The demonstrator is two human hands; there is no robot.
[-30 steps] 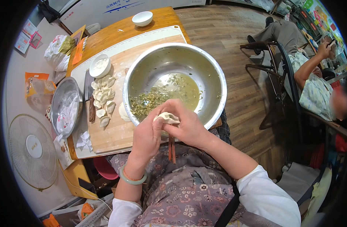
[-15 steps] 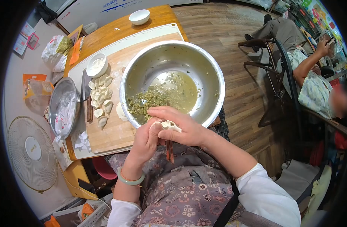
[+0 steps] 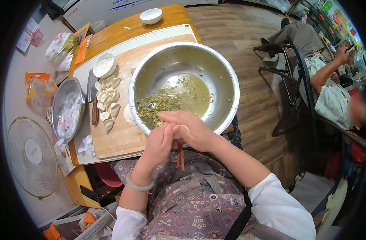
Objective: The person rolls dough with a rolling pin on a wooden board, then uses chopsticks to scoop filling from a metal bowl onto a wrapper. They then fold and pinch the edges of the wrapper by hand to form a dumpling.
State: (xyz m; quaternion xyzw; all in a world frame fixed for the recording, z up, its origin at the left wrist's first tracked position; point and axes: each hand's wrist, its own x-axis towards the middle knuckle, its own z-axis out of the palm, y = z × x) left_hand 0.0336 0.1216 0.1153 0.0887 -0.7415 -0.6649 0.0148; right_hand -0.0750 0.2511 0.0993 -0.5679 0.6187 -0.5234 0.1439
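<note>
My left hand (image 3: 160, 139) and my right hand (image 3: 195, 131) are pressed together at the near rim of a large steel basin (image 3: 232, 68). Both are closed on a dumpling, now almost wholly covered by the fingers. Reddish-brown chopsticks (image 3: 180, 158) stick out below the hands, toward my apron; their upper part is hidden. Chopped green filling (image 3: 161, 105) lies in the basin's near left, beside greenish liquid. Folded dumplings (image 3: 107, 96) sit in a cluster on the wooden board (image 3: 121, 142), with a round wrapper (image 3: 128, 115) partly under the basin's edge.
Left of the dumplings lies a knife (image 3: 95, 110), below a white bowl of flour (image 3: 104, 65). A steel bowl with a plastic bag (image 3: 67, 110) stands at the table's left edge near a fan (image 3: 33, 154). Another white bowl (image 3: 151, 16) is at the back. A seated person (image 3: 331, 94) is to the right.
My hands have closed further together over the dumpling, so its pale dough edge is now hidden. The view has shifted slightly; the basin and board stay in place.
</note>
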